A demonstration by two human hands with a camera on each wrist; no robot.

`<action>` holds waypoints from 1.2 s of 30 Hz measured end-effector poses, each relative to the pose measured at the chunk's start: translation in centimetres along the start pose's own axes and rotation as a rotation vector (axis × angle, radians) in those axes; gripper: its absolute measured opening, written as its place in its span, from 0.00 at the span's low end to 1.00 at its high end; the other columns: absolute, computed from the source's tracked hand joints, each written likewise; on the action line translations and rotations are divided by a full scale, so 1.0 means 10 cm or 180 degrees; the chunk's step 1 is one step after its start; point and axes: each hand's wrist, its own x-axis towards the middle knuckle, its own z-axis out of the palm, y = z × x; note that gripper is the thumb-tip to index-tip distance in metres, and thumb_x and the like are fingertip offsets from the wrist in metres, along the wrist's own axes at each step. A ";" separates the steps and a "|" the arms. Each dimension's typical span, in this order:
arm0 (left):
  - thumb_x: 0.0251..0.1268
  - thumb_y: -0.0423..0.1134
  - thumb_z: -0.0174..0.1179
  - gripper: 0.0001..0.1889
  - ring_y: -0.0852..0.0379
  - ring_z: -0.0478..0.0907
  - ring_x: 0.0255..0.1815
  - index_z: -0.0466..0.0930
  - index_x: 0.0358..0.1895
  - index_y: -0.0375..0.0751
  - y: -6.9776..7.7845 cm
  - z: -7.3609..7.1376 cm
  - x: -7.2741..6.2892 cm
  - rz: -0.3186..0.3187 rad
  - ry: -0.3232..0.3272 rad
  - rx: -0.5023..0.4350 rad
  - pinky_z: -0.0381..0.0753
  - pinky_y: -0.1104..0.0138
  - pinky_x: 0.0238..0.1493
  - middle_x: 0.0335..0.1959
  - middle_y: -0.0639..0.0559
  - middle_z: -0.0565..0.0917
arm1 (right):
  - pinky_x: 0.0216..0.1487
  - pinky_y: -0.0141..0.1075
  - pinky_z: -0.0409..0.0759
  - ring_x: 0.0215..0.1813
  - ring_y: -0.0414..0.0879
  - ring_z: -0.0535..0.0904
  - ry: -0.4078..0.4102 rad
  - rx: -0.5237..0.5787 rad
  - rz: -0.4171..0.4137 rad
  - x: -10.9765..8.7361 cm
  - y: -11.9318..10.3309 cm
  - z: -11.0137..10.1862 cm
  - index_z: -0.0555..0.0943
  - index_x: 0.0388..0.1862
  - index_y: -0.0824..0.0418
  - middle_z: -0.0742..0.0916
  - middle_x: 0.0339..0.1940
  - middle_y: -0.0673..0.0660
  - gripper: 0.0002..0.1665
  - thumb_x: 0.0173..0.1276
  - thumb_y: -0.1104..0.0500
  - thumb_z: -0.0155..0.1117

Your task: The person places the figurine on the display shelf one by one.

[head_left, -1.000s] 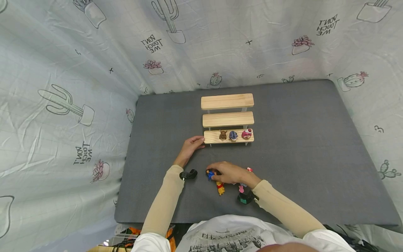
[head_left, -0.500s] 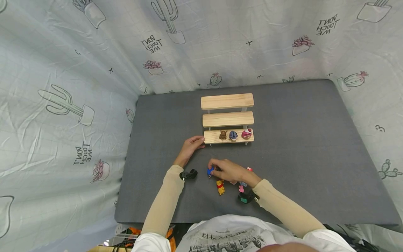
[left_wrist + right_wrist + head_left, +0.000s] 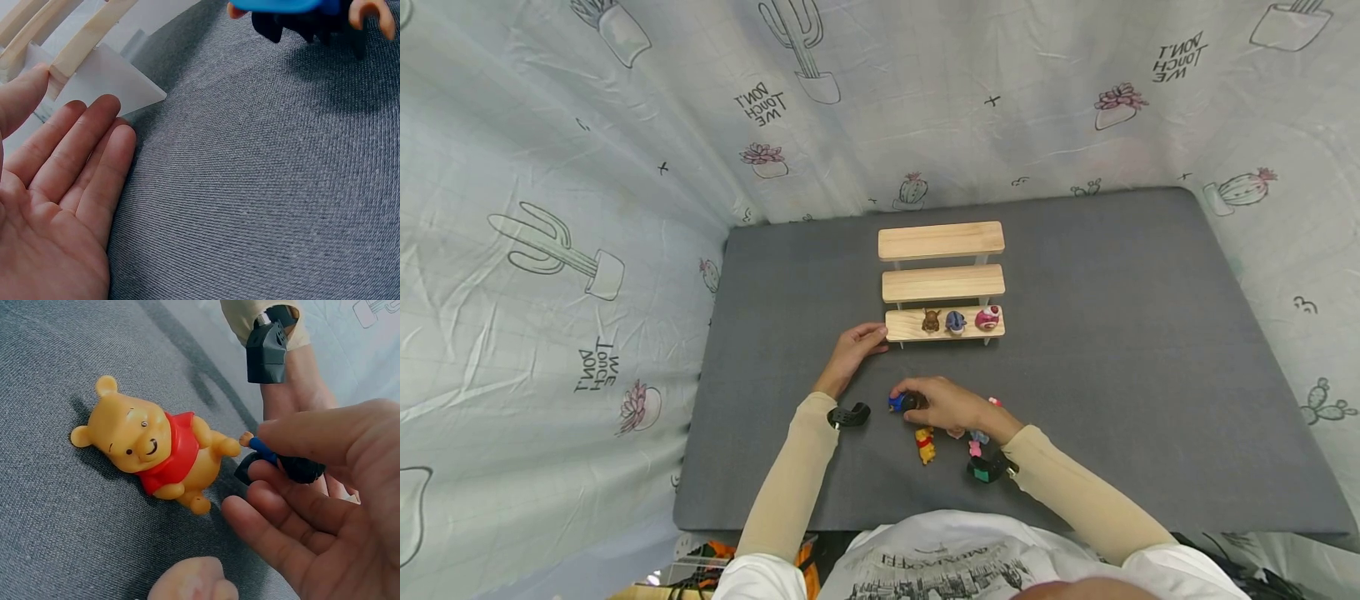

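My right hand point(image 3: 947, 407) pinches a small toy figurine point(image 3: 898, 403) between thumb and fingers, close over the grey table. Black hair point(image 3: 301, 469) and a blue sleeve show in the right wrist view; its blue clothing point(image 3: 281, 4) and dark legs appear at the top of the left wrist view. Beside that hand a Winnie-the-Pooh figure point(image 3: 181, 447) in a red shirt lies on its back. My left hand point(image 3: 856, 346) rests at the left end of a three-tier wooden display stand point(image 3: 942, 242). Its thumb touches the lowest board's end, with straight fingers beside the clear support point(image 3: 119, 81).
On the lowest tier sit a brown figure point(image 3: 931, 322), a blue-grey figure point(image 3: 955, 323) and a pink figure point(image 3: 987, 318). Under my right wrist lie more small toys, including a pink one point(image 3: 975, 448). A cactus-print curtain point(image 3: 880, 125) surrounds the table point(image 3: 1112, 333).
The figurine has turned in my right hand, so its black hair now points right, and that hand has shifted slightly. My left hand stays at the stand's end.
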 end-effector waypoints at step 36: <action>0.75 0.41 0.61 0.19 0.62 0.83 0.49 0.80 0.60 0.30 -0.01 -0.01 0.02 0.0014 -0.0034 -0.0007 0.87 0.62 0.59 0.55 0.42 0.84 | 0.38 0.30 0.80 0.37 0.38 0.78 0.0651 0.0003 0.0208 0.01 0.04 -0.01 0.83 0.59 0.57 0.86 0.40 0.47 0.22 0.73 0.46 0.66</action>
